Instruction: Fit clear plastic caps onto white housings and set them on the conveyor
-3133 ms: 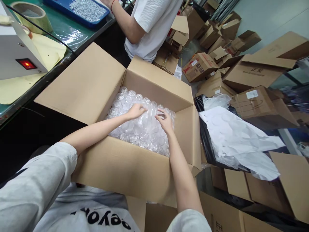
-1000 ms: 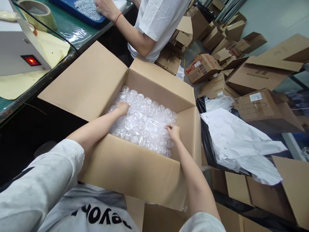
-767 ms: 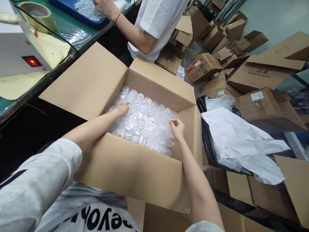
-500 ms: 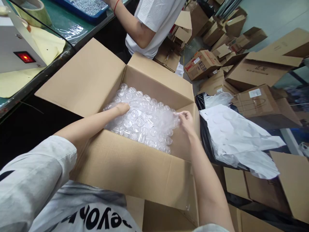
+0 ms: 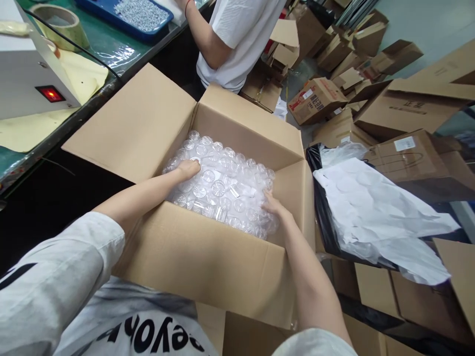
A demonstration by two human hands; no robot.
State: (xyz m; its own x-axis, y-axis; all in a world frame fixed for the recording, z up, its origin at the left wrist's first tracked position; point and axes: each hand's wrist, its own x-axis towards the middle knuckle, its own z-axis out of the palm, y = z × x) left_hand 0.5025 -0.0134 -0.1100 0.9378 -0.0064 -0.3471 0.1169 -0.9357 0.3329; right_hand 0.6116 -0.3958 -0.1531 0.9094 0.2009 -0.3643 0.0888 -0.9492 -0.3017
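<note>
A large bag of clear round plastic pieces (image 5: 218,188) lies inside an open cardboard box (image 5: 208,252) in front of me. The round pieces show through thin, cloudy film. My left hand (image 5: 189,169) is on the bag's upper left part with its fingers curled into the film. My right hand (image 5: 272,202) is down at the bag's right end, inside the box. Its thumb and fingers are apart and press against the film, with some fingertips hidden.
A bench at left holds a grey machine with a lit red switch (image 5: 50,94), a tape roll (image 5: 61,24) and a blue tray (image 5: 148,33) of small pieces. A person in white (image 5: 237,44) stands beyond the box. White sheets (image 5: 378,212) and several cartons (image 5: 317,100) are at right.
My right hand has let go of the loose film edge it was pinching and moved down and left against the bag's end. My left hand stays on the bag. The view has shifted slightly.
</note>
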